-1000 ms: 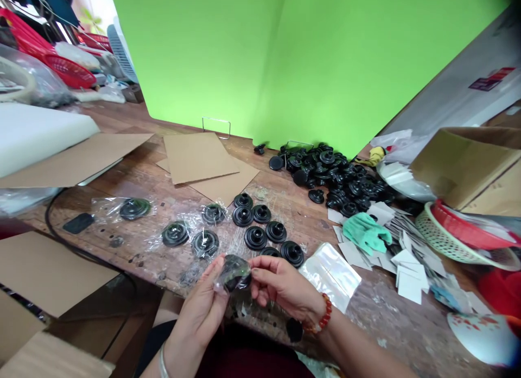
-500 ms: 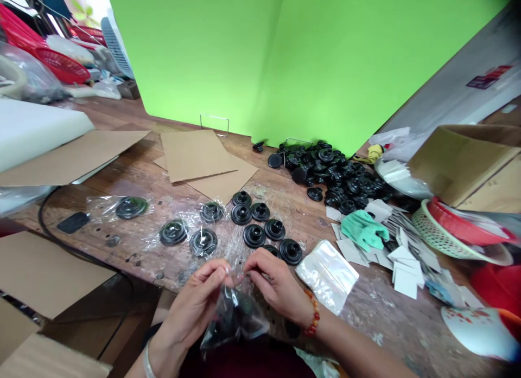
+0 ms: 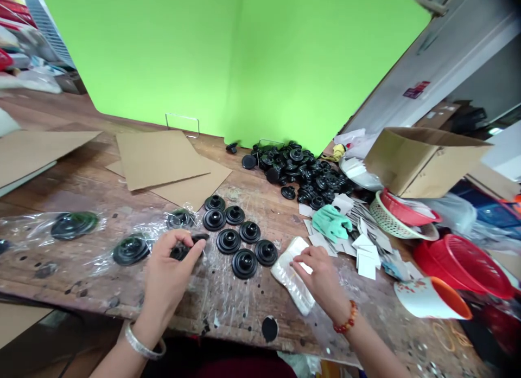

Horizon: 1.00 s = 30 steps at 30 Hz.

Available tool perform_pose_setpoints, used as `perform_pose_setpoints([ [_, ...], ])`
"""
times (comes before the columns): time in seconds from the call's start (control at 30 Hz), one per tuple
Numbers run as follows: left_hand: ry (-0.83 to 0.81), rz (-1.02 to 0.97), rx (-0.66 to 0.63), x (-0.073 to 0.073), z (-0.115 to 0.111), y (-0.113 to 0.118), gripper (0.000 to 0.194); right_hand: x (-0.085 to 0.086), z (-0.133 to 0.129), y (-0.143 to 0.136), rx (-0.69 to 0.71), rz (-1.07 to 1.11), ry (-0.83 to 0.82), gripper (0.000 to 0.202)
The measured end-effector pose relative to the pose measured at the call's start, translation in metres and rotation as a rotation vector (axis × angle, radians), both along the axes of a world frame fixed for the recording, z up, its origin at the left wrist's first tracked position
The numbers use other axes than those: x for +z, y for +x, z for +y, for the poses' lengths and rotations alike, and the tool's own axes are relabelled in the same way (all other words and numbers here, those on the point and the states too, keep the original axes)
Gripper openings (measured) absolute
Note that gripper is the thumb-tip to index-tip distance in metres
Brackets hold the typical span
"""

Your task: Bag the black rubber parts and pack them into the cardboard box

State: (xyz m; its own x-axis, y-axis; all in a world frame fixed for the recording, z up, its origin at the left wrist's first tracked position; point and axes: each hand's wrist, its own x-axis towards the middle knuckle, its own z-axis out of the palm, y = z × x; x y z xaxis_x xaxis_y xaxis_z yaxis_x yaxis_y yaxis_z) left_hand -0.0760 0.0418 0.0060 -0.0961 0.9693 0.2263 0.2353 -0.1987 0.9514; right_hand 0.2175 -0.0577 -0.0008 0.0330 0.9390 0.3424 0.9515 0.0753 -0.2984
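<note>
My left hand (image 3: pixel 169 272) is closed, thumb and fingers around a black stepped disc (image 3: pixel 197 238) that is partly hidden by the fingers. My right hand (image 3: pixel 319 275) pinches at the top of a stack of clear plastic bags (image 3: pixel 297 288) on the table. Between the hands lie several loose black stepped discs (image 3: pixel 244 263), each with a raised centre. Further left, black discs in clear wrapping rest on the wood, among them one bagged disc (image 3: pixel 131 249) and another (image 3: pixel 74 225).
A heap of black discs (image 3: pixel 301 169) lies by the green board (image 3: pixel 183 52). Cardboard sheets (image 3: pixel 158 161) are at back left. To the right are a green cloth (image 3: pixel 331 223), white cards (image 3: pixel 366 263), baskets (image 3: pixel 385 218), a cardboard box (image 3: pixel 419 161) and an orange-lined white container (image 3: pixel 427 296).
The filled bag that both hands held near my body is out of view. My left hand has moved forward onto a black disc, my right hand over to the bag stack. The view has turned right.
</note>
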Motion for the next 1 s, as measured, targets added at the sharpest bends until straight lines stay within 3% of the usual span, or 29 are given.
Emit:
perform_pose_setpoints([
  [0.1,0.084,0.261,0.138,-0.003,0.001,-0.001,0.027,-0.016,-0.01,0.003,-0.024,0.011,-0.027,0.021],
  [0.17,0.155,0.304,0.216,0.0,-0.008,0.0,0.033,-0.021,-0.011,-0.001,-0.048,0.068,-0.023,0.025],
  [0.23,0.194,0.298,0.19,0.004,-0.021,0.002,0.028,-0.02,-0.009,-0.004,-0.087,0.172,-0.011,0.026],
  [0.33,0.069,0.116,-0.016,0.006,-0.043,0.007,0.016,-0.008,-0.012,-0.005,-0.179,0.408,0.012,0.024],
  [0.43,-0.345,-0.164,-0.302,0.004,-0.061,0.015,0.019,0.014,-0.022,-0.011,-0.2,0.523,0.193,0.013],
  [0.5,-0.582,-0.325,-0.476,0.005,-0.067,0.021,0.033,0.03,-0.028,-0.025,-0.046,0.47,0.303,0.009],
  [0.6,-0.715,-0.527,-0.614,0.008,-0.07,0.03,0.048,0.047,-0.029,-0.058,0.404,0.245,0.173,0.016],
  [0.67,-0.745,-0.549,-0.623,0.009,-0.068,0.033,0.049,0.051,-0.024,-0.082,0.652,0.073,0.05,0.013],
  [0.77,-0.742,-0.493,-0.537,0.006,-0.064,0.028,0.027,0.049,-0.014,-0.105,0.794,0.02,0.01,0.005],
  [0.83,-0.711,-0.486,-0.475,0.004,-0.063,0.021,0.022,0.044,-0.006,-0.108,0.697,0.147,0.028,0.02],
  [0.9,-0.683,-0.485,-0.477,0.005,-0.065,0.014,0.024,0.04,0.003,-0.106,0.482,0.341,-0.021,0.038],
  [1.0,-0.577,-0.403,-0.48,0.008,-0.069,0.006,0.026,0.032,0.017,-0.106,0.316,0.656,-0.329,0.032],
])
